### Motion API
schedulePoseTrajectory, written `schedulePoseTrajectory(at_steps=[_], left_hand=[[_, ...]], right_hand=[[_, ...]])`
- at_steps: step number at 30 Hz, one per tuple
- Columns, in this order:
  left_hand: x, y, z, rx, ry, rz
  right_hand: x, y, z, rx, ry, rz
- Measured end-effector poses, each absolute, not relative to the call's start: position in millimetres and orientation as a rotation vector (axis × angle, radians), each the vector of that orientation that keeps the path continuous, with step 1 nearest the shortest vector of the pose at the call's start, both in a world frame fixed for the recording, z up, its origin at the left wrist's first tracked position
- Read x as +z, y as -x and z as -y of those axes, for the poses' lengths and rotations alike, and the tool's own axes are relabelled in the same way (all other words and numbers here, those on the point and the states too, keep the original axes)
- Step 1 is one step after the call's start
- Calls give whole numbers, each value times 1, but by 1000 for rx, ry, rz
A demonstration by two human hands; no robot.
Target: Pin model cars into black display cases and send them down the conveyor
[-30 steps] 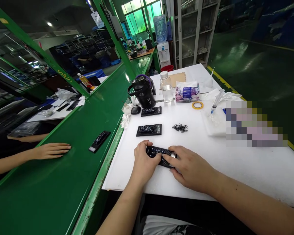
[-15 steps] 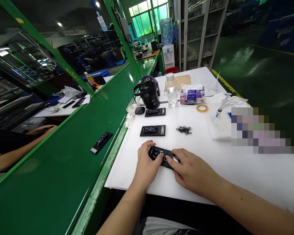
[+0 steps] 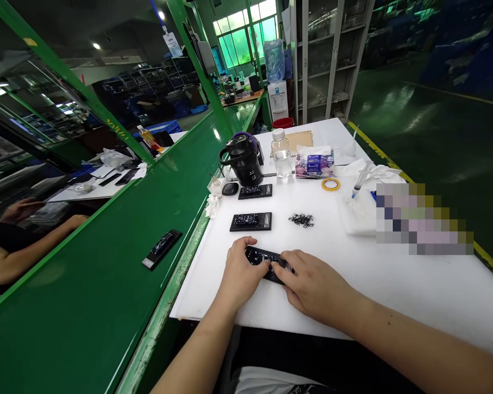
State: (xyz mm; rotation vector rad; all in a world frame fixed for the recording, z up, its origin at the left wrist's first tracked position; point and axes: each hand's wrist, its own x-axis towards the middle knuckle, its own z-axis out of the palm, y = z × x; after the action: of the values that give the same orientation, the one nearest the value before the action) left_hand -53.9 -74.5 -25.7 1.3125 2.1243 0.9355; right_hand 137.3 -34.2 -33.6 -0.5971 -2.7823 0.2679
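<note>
From here I see the fingers (image 3: 248, 244) of both hands curled and pressed down on a flat black carbon-weave bar (image 3: 267, 263), gripping it from above at its two ends. The left hand (image 3: 240, 275) covers one end, and the right hand (image 3: 312, 284) covers the other. The bar lies on a white plastic-topped desk (image 3: 398, 284), near its front edge. Just ahead of my hands sits a matching black carbon-weave panel (image 3: 250, 221), with a second one (image 3: 254, 191) beyond it beside a small black oval case (image 3: 230, 189). To the right of the panels lies a small heap of thin black bits (image 3: 301, 220). Farther back I can make out a black lidded flask (image 3: 242, 161), a clear plastic water bottle (image 3: 281, 156), a yellow tape roll (image 3: 331, 184) and a clear syringe (image 3: 360, 180). On the green bench (image 3: 86, 284) to the left lies another black bar (image 3: 161, 249).
</note>
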Motion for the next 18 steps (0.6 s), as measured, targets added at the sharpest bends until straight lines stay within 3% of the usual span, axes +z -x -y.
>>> schedulePoseTrajectory(at_steps=[18], left_hand=[[-26,62,76,909,-1290,-2049]], right_hand=[[-29,-145,21,311,503,2821]])
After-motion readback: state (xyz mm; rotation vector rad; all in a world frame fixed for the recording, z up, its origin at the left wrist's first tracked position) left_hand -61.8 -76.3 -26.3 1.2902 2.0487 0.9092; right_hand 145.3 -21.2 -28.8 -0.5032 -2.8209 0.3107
